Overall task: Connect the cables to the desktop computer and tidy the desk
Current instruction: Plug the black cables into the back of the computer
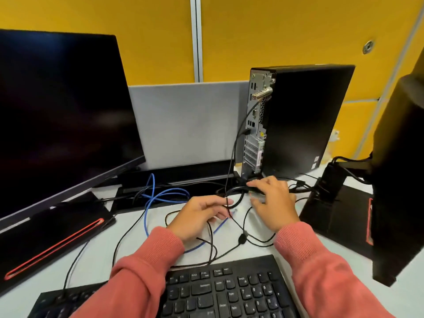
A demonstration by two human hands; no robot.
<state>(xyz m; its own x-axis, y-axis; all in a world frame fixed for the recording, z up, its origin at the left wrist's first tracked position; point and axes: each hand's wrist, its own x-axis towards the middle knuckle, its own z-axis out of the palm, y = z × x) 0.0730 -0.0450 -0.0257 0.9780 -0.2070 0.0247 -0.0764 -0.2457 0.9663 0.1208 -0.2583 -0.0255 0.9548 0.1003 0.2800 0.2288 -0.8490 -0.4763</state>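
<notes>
Tower (298,120) upright on desk (128,228), 1 o'clock of hands. Right hand (274,203) grip closed round black cable (236,191) at tower's foot. Left hand (199,216) loosely curled, thin cable across fingers; hold unclear.

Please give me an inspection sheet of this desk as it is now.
Surface: white desk, partly covered.
Job's things: upright black desktop computer, rear ports facing the person, two black cables plugged in.
Clutter: black keyboard; dark monitor; second monitor stand.
Hands: left hand pinches a thin black cable; right hand holds a black cable bundle.
Cables: loose blue network cable, tangled black ones.
Surroundings: yellow wall panels, grey divider.
</notes>
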